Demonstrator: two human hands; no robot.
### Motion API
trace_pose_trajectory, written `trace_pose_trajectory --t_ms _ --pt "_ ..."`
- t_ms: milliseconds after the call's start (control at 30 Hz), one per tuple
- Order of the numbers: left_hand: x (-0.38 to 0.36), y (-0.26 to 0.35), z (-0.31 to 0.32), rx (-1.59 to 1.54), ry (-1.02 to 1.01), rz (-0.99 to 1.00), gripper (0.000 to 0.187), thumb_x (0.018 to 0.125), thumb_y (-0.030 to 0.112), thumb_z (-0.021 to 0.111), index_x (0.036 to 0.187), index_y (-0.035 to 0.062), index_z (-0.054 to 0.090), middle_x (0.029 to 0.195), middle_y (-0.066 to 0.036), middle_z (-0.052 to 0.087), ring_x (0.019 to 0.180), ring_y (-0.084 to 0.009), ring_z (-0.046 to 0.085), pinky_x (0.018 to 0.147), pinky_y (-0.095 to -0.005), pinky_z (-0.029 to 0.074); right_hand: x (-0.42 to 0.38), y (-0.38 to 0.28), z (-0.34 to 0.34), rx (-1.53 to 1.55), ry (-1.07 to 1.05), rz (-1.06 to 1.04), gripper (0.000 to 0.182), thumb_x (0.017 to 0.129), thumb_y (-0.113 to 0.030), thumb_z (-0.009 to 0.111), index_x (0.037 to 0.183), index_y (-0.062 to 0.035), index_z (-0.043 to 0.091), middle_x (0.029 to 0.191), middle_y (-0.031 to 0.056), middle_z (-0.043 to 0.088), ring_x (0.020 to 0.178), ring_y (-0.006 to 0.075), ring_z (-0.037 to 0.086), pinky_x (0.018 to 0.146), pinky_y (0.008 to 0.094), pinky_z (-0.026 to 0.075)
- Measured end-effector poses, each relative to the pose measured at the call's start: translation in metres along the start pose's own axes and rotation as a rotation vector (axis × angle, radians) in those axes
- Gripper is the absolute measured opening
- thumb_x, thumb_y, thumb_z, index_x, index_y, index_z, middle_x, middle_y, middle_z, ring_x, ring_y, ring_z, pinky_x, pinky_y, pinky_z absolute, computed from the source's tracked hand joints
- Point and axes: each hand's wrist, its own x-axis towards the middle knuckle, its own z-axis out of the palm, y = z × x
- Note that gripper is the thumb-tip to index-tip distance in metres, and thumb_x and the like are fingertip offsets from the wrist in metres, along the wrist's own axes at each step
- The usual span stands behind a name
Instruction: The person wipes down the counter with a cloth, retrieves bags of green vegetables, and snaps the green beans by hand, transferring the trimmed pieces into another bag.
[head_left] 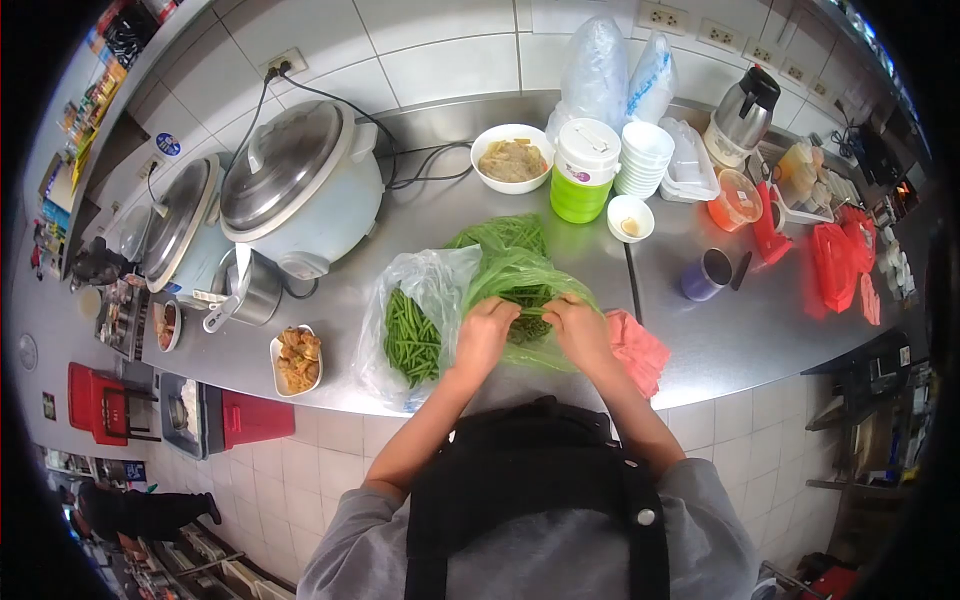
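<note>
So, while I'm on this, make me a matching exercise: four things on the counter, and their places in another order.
1. Clear plastic bag of green beans
2. Crumpled pink cloth
3. White round bowl of pale food
4. Purple metal cup

A. Directly left of the lime-green container with a white lid
B. Right of the cloth, farther back
C. Just left of the green plastic bag
D. Beside the right hand

Pairs: 1-C, 2-D, 3-A, 4-B
</note>
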Motion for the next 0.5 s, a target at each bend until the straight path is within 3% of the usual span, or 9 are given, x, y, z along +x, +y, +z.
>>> trace_pose_trajectory --t_ms 100,267,333,367,400,433,467,500 --pt "0.001 -0.008 0.001 0.091 0.012 0.111 0.013 0.081 0.005 0.07 0.093 0.0007 0.069 0.086 -0.015 0.063 0.082 -0.0352 0.062 0.072 -0.0426 0.051 0.0 -0.007 -0.005 0.01 -0.011 0.007 0.017 0.088 -0.022 0.066 0.098 -0.009 0.072 0.098 0.0106 0.067 0.087 0.0333 0.067 0.074 0.0434 0.053" --pt "0.002 -0.008 -0.001 0.132 -0.008 0.1 0.016 0.079 0.001 0.067 0.094 0.0008 0.068 0.084 -0.014 0.063 0.083 -0.0324 0.063 0.075 -0.0404 0.052 0.002 -0.007 -0.004 0.022 -0.042 0.024 0.02 0.087 -0.022 0.066 0.1 -0.0083 0.073 0.096 0.0118 0.067 0.09 0.0351 0.065 0.076 0.0431 0.052" --pt "0.002 -0.008 -0.003 0.085 0.013 0.082 0.015 0.079 0.003 0.07 0.094 0.0 0.068 0.084 -0.014 0.064 0.081 -0.0308 0.064 0.073 -0.0388 0.052 0.004 -0.003 -0.002 0.063 -0.041 -0.012 0.017 0.09 -0.022 0.066 0.1 -0.0117 0.074 0.095 0.0079 0.069 0.085 0.0254 0.067 0.071 0.0368 0.051" --pt "0.0 -0.008 -0.004 -0.113 0.005 -0.11 0.015 0.082 0.004 0.069 0.097 -0.0005 0.068 0.086 -0.012 0.067 0.081 -0.0257 0.065 0.074 -0.0357 0.052 0.004 0.0 -0.006 0.063 -0.039 -0.01 0.017 0.09 -0.022 0.066 0.1 -0.0117 0.074 0.095 0.0079 0.069 0.085 0.0254 0.067 0.071 0.0368 0.051" --pt "0.0 -0.008 -0.005 -0.31 -0.002 -0.303 0.016 0.085 0.005 0.069 0.099 -0.001 0.068 0.088 -0.01 0.07 0.08 -0.0206 0.067 0.074 -0.0325 0.052 0.008 -0.009 -0.023 0.309 -0.18 0.152 0.021 0.092 -0.024 0.066 0.105 -0.0094 0.073 0.096 0.0064 0.071 0.084 0.0204 0.066 0.073 0.0356 0.051" --pt "0.001 -0.01 -0.006 -0.31 -0.003 -0.302 0.016 0.085 0.005 0.069 0.099 -0.001 0.068 0.088 -0.01 0.07 0.08 -0.0206 0.067 0.074 -0.0325 0.052 0.01 -0.014 -0.033 0.555 -0.322 0.313 0.026 0.094 -0.025 0.066 0.111 -0.0071 0.071 0.098 0.0049 0.072 0.083 0.0154 0.065 0.074 0.0344 0.051" --pt "0.001 -0.012 -0.005 -0.391 -0.001 -0.38 0.016 0.09 0.01 0.067 0.102 -0.001 0.068 0.09 -0.009 0.071 0.081 -0.0163 0.067 0.075 -0.03 0.051 0.01 -0.006 -0.025 0.556 -0.324 0.315 0.026 0.094 -0.025 0.066 0.111 -0.0071 0.071 0.098 0.0049 0.072 0.083 0.0154 0.065 0.074 0.0344 0.051" --pt "0.0 -0.014 -0.005 -0.471 0.002 -0.459 0.019 0.094 0.015 0.065 0.104 -0.0011 0.068 0.092 -0.007 0.073 0.082 -0.0121 0.066 0.075 -0.0274 0.05 0.011 0.008 -0.011 0.862 -0.273 0.334 0.023 0.096 -0.024 0.064 0.11 -0.0078 0.071 0.096 0.0018 0.071 0.082 0.0103 0.062 0.072 0.0293 0.048"
